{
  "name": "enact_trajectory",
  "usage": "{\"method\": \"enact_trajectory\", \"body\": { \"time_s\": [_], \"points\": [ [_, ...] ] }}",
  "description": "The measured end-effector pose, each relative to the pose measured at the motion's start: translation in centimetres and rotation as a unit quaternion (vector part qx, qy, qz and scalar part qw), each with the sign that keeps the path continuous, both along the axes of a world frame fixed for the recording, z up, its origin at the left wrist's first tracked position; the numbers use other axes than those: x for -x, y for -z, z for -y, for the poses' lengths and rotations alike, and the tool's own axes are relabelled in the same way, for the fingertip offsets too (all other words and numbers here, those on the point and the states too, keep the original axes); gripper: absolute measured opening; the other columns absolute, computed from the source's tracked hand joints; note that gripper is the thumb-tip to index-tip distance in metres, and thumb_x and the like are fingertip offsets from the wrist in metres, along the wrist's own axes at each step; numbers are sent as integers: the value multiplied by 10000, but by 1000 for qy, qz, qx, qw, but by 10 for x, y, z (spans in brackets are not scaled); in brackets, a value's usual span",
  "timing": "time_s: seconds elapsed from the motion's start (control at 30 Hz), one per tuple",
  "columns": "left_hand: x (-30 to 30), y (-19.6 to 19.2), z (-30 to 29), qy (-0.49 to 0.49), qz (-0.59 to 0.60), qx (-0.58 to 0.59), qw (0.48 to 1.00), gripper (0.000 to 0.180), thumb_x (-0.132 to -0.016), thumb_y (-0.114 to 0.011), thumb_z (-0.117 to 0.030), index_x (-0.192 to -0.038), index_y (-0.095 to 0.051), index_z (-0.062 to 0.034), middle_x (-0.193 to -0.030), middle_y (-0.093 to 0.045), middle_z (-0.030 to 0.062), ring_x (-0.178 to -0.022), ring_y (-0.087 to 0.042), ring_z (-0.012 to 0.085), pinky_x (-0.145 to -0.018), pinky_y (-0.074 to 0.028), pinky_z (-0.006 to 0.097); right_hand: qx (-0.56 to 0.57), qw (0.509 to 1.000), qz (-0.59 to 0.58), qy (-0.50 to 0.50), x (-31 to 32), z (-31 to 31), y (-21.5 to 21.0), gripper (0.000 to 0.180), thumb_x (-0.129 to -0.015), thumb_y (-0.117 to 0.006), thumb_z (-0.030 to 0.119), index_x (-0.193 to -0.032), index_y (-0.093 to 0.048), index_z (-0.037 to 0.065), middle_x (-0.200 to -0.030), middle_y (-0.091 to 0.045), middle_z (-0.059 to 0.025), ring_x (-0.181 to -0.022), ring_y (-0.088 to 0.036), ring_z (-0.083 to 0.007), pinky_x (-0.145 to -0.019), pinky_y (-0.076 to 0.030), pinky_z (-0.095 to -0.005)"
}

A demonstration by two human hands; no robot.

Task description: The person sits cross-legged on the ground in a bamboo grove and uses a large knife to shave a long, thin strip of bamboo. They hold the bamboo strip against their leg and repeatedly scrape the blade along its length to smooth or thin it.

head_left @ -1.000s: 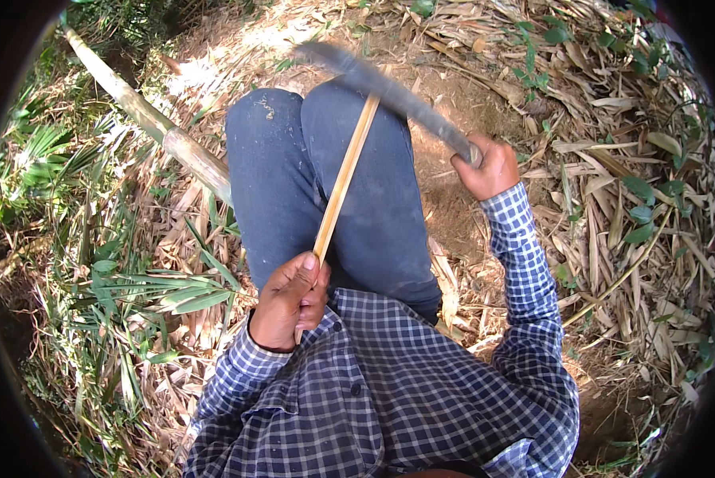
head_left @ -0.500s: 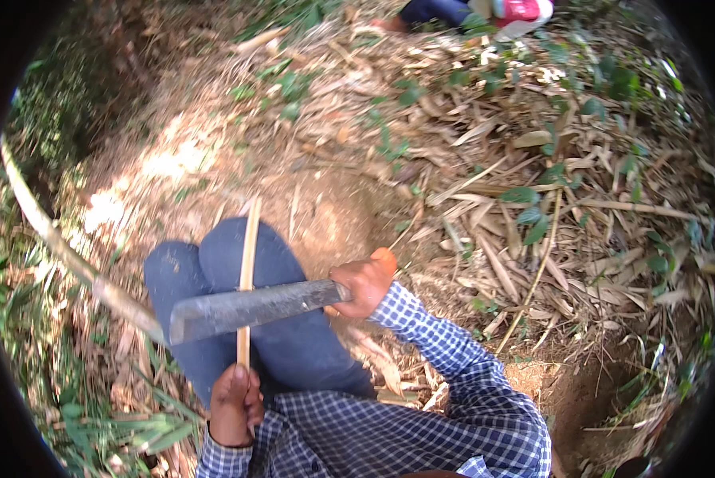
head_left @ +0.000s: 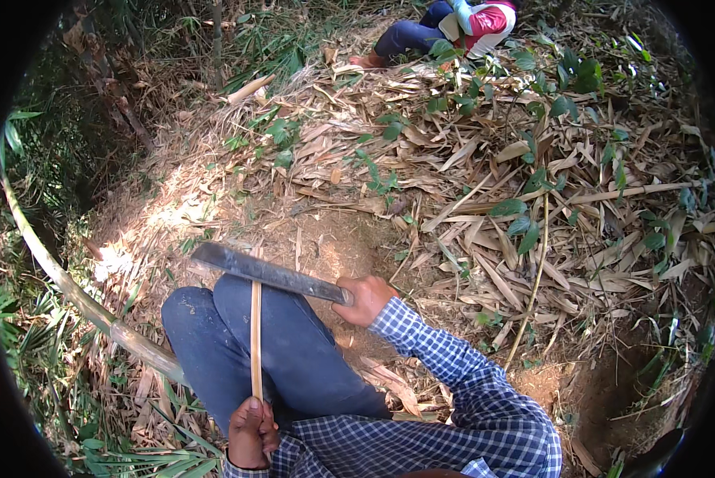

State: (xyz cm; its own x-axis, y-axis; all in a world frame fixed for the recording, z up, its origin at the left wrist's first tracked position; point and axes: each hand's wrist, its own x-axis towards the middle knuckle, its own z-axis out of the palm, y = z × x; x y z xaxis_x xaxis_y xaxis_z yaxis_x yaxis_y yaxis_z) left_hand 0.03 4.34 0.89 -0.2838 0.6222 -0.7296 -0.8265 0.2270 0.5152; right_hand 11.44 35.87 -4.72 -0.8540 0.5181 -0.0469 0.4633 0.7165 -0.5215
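My right hand (head_left: 364, 300) is wrapped round the grip of a machete (head_left: 271, 273), whose broad dark blade points left across my knees. A thin, pale bamboo strip (head_left: 255, 338) runs up over my thigh, its lower end pinched in my left hand (head_left: 253, 430). Near its far end the strip passes under the blade; whether blade and strip touch, I cannot tell. Blue trousers (head_left: 317, 350) cover my bent legs beneath both. The machete's handle is mostly hidden in my fist.
A long bamboo pole (head_left: 82, 299) curves in from the left to beside my thigh. Dry bamboo leaves (head_left: 485, 191) and green seedlings cover the slope. A bare earth hollow (head_left: 612, 390) lies at the right. At the top, another person (head_left: 453, 32) sits on the ground.
The machete blade has moved away from my left hand, toward the strip's far end, and now slants up to the left. My view has tilted up, showing more of the other person.
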Motion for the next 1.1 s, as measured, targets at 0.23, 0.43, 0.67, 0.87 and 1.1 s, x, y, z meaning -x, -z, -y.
{"method": "enact_trajectory", "body": {
  "time_s": [0.23,0.43,0.67,0.87,1.1],
  "points": [
    [-9,-8,-8,-10,-7,29,1000,329,-1044,-455,-344,-866,-508,-72,-587,-351,-29,-389,-252,50,-347,-228,221,18,1000,20,-7,-3,-8,15,224,-769,-703,269,-857,-653,69,-600,-620,-131,-555,-643,-330,-538,-522,-402],
    [0,-5,-3,-65,-21,19,997,366,-1059,-409,-334,-967,-568,-18,-606,-367,-31,-443,-290,48,-388,-239,208,56,996,-46,56,-2,3,16,382,-733,-722,264,-1038,-701,34,-721,-676,-222,-638,-675,-374,-617,-544,-457],
    [15,-11,-20,5,1,7,1000,473,-1070,-339,-300,-1316,-511,66,-660,-381,-34,-513,-313,32,-441,-271,172,31,989,-36,-137,-24,47,-7,265,-677,-760,238,-822,-637,52,-640,-621,-144,-588,-643,-329,-533,-492,-437],
    [8,-10,-16,-11,-9,18,1000,487,-1061,-393,-313,-1359,-480,63,-662,-371,-53,-517,-309,21,-447,-264,168,-16,997,-12,-75,-9,26,-7,254,-698,-733,242,-801,-605,48,-640,-620,-137,-585,-632,-350,-529,-483,-455],
    [5,-10,-12,23,0,24,999,479,-1052,-430,-317,-1365,-484,41,-659,-368,-65,-502,-292,19,-442,-247,174,-5,990,-14,-141,-13,31,-14,236,-708,-730,237,-820,-640,51,-636,-631,-146,-580,-640,-342,-531,-495,-449]
  ]
}}
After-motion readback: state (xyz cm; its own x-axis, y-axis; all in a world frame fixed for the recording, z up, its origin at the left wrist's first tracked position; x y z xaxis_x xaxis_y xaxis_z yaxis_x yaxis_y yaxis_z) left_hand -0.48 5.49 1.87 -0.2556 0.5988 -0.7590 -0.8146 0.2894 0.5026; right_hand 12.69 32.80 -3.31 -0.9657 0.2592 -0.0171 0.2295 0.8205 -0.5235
